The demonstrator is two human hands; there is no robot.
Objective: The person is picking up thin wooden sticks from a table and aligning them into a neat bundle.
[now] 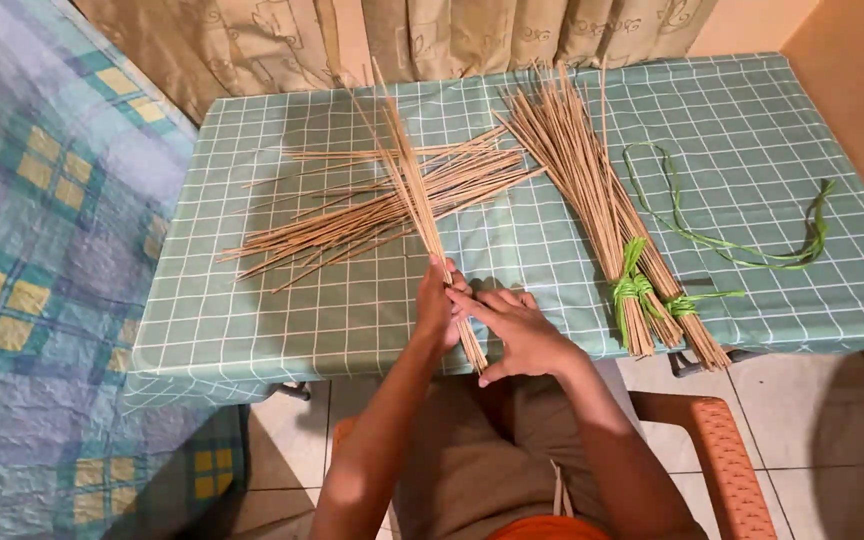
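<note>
Grip: while both hands meet at the near edge of the table with the teal checked cloth (282, 330), the left hand (436, 310) is wrapped around a slim bunch of thin tan sticks (414, 185), and the right hand (517, 335) lies against the bunch's lower end, fingers stretched flat, not closed on it.
Bunch: it rises from the near edge and fans out toward the far edge, crossing over the loose pile.
Loose pile: scattered tan sticks (352, 215) lie spread toward the table's left side.
Tied bundles: two thick stick bundles (602, 200), bound with bright green strips, lie toward the right side.
Spare tie: a long green strip (742, 250) curls near the right edge.
Risk: I judge the hold loose at the bottom; sticks could slide out and drop past the near edge onto the tiled floor (832, 420).
Risk two: the fanned tips could rake the loose pile and scatter it.
</note>
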